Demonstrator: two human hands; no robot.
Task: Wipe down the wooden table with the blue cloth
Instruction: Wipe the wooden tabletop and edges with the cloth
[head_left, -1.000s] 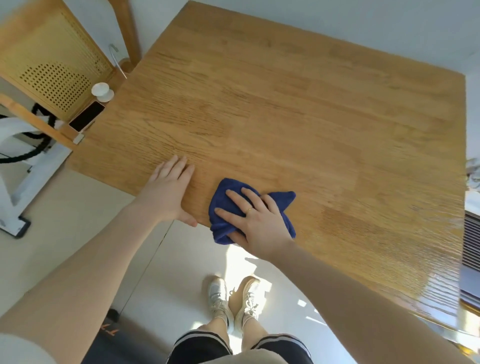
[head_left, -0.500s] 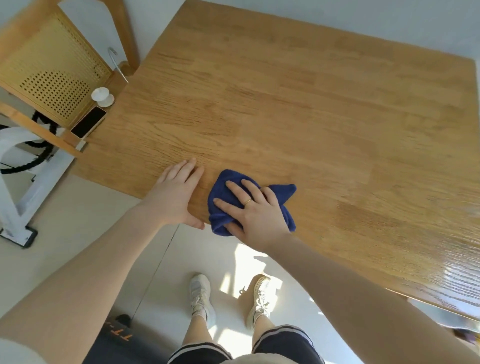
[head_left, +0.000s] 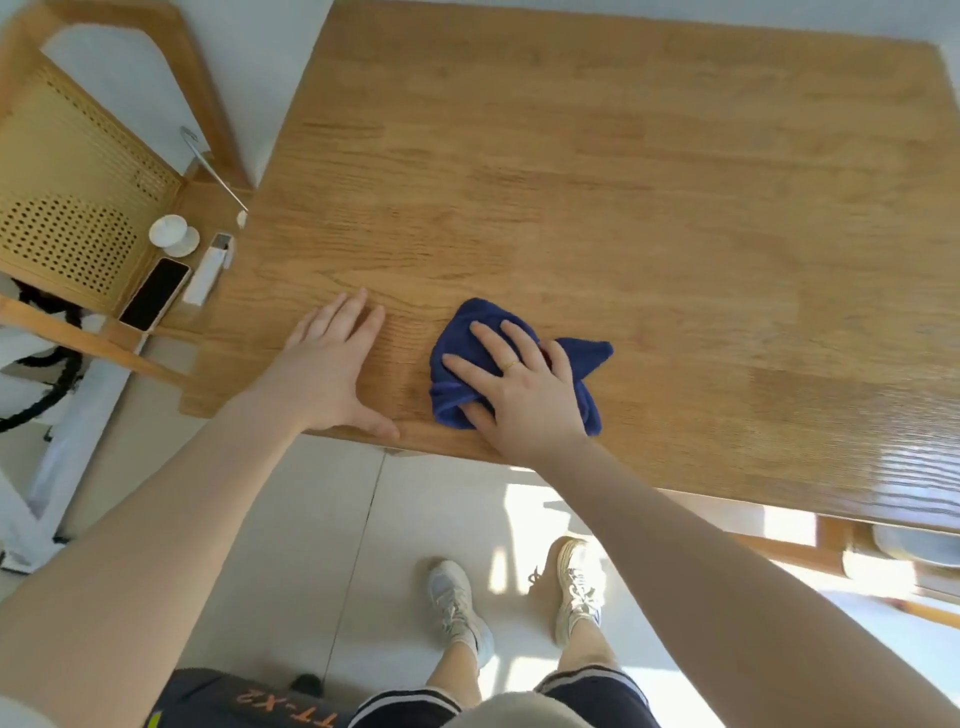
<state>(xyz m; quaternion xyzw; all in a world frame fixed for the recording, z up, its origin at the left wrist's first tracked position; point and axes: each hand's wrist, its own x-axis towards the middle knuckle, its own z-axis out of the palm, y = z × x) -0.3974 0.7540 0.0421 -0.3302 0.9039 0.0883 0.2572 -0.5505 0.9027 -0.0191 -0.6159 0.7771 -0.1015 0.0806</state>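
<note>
Wiping's underway near the table's (head_left: 623, 182) near edge: the right hand (head_left: 524, 395) presses the bunched blue cloth (head_left: 582, 358) flat, fingers spread over it, while the left hand (head_left: 327, 374) rests open on bare wood just left of it. Next move probably calls for pushing far and right, where there's lots of room. Left, a phone (head_left: 153, 293) and cup (head_left: 169, 231) sit by the edge.

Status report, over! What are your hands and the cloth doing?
Left hand flat on table. Right hand pressing blue cloth near front edge. Nothing in the way.
</note>
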